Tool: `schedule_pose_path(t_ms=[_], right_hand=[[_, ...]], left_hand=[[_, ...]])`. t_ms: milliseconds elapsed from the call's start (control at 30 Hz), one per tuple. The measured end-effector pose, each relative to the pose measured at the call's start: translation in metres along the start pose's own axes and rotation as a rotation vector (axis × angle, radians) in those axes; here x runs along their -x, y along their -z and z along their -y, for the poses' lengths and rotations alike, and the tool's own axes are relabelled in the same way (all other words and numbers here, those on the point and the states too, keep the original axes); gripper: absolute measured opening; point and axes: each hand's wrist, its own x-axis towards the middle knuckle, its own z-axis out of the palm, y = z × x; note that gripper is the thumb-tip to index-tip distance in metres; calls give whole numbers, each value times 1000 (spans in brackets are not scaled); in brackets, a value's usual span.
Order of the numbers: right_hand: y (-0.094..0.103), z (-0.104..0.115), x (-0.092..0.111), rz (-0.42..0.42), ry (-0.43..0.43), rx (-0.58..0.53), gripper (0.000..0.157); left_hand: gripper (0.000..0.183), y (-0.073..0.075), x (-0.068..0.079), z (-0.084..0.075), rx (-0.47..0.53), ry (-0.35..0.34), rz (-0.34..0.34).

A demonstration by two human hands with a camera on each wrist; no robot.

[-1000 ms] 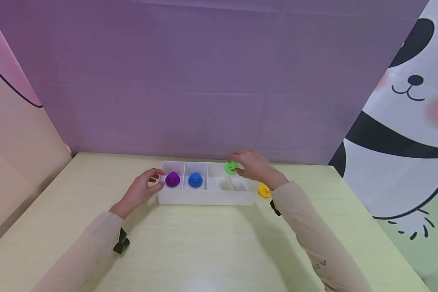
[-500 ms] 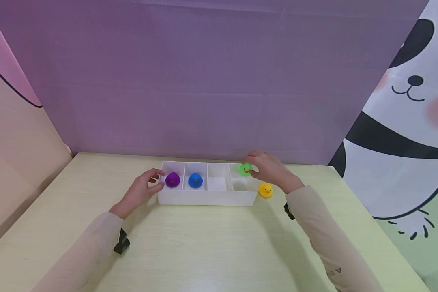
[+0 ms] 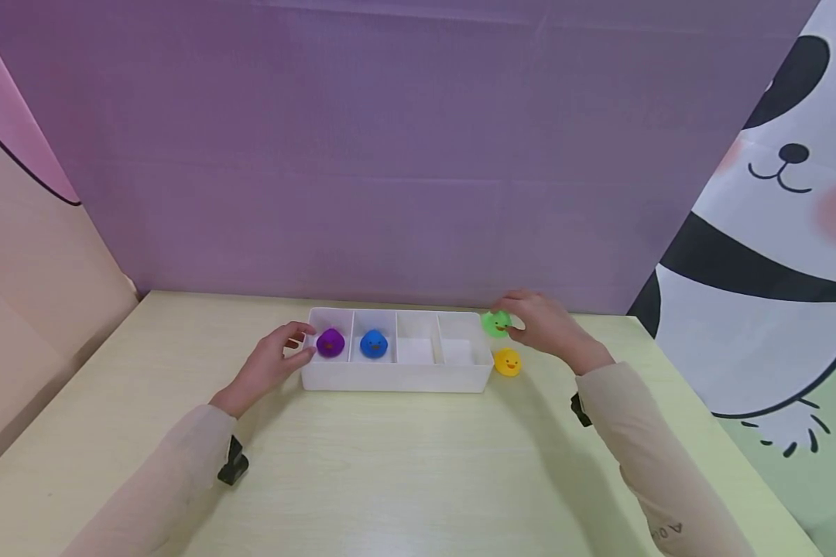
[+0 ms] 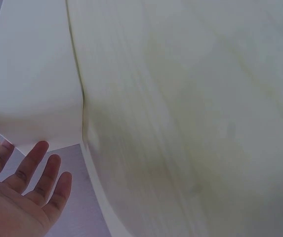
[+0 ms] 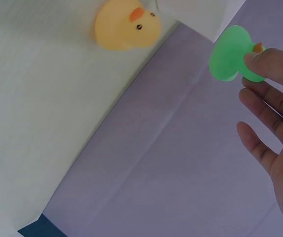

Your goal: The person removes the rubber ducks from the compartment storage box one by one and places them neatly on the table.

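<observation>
My right hand (image 3: 546, 329) pinches a green rubber duck (image 5: 226, 54) between thumb and fingers, just beyond the right end of a white divided box (image 3: 397, 377). Below it in the head view, a yellow rubber duck (image 3: 508, 362) sits on the table beside the box's right end. A purple duck (image 3: 330, 343) occupies the leftmost compartment and a blue duck (image 3: 374, 343) the one beside it. The two right compartments hold nothing. At the box's left end, my left hand (image 3: 268, 363) has its relaxed fingers (image 4: 32, 165) right at the end wall.
The pale wooden table (image 3: 390, 472) runs back to a purple backdrop (image 3: 390, 155). A panel with a printed panda (image 3: 794, 309) stands at the right, and a pale panel (image 3: 35, 294) at the left. Black wrist devices (image 3: 233, 462) hang under both sleeves.
My right hand has carried the green duck rightward from above the third compartment, over the fourth, to past the box's right end. The left hand and the other ducks have stayed put.
</observation>
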Motion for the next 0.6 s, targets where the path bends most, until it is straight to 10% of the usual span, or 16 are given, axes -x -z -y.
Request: schedule_pose_path(t_ms=[600], right_hand=[[-21,-36,35,7,-56,13,33]], left_hand=[[33,-1,-1,4,-1,8,-2]])
